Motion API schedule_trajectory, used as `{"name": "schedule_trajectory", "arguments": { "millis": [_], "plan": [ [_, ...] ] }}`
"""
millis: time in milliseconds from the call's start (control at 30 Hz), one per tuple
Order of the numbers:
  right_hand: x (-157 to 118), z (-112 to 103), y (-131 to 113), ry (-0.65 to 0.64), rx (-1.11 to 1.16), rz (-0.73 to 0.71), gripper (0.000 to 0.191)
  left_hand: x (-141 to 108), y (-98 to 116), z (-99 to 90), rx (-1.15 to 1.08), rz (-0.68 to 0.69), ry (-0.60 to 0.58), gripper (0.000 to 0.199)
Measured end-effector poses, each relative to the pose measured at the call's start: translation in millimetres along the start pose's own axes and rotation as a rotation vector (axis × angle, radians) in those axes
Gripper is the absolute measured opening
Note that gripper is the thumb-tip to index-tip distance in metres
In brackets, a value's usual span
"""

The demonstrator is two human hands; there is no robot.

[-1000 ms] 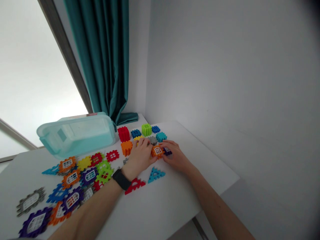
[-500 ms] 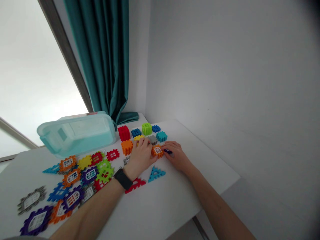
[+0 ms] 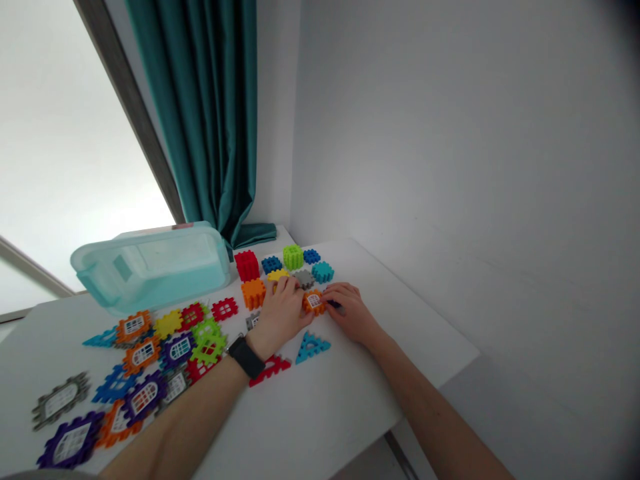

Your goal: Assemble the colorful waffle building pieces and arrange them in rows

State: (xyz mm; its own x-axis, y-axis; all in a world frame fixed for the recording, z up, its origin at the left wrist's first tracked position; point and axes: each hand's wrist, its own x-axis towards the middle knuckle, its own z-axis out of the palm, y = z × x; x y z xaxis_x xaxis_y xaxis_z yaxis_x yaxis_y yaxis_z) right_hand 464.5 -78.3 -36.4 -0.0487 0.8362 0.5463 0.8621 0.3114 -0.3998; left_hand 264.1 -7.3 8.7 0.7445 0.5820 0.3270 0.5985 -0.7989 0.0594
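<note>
1. A pale turquoise plastic storage box sits at the back left of the white table, in front of a teal curtain.
2. Flat, notched plastic tiles in purple, orange, grey, blue, lime and red lie spread across the front left.
3. A red plastic cube stands behind an orange cube; a red plastic triangle lies nearer the person.
4. The left hand, wearing a black watch, is curled, its fingers bent downward; its edge presses the orange window-faced block.
5. That block sits between both hands, just before small blue, grey and teal blocks. A blue plastic triangle lies just in front.
6. The right hand is closed, its fingers against the block's right side, beside a dark blue piece, partly hidden.
</note>
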Motion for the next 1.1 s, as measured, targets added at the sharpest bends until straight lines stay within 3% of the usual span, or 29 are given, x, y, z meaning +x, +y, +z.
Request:
{"name": "schedule_trajectory", "arguments": {
  "millis": [767, 1100],
  "plan": [
    [-0.8, -1.4, -1.4, 0.042, -0.008, 0.007, 0.019, 0.0, -3.5, -3.3, -0.013, -0.016, 0.024, 0.036],
    [8.7, -4.2, -24.3, 0.055, -0.016, -0.075, 0.017, -7.9, -10.4, -14.1, -0.02, -0.003, 0.053, 0.033]
  ]
}}
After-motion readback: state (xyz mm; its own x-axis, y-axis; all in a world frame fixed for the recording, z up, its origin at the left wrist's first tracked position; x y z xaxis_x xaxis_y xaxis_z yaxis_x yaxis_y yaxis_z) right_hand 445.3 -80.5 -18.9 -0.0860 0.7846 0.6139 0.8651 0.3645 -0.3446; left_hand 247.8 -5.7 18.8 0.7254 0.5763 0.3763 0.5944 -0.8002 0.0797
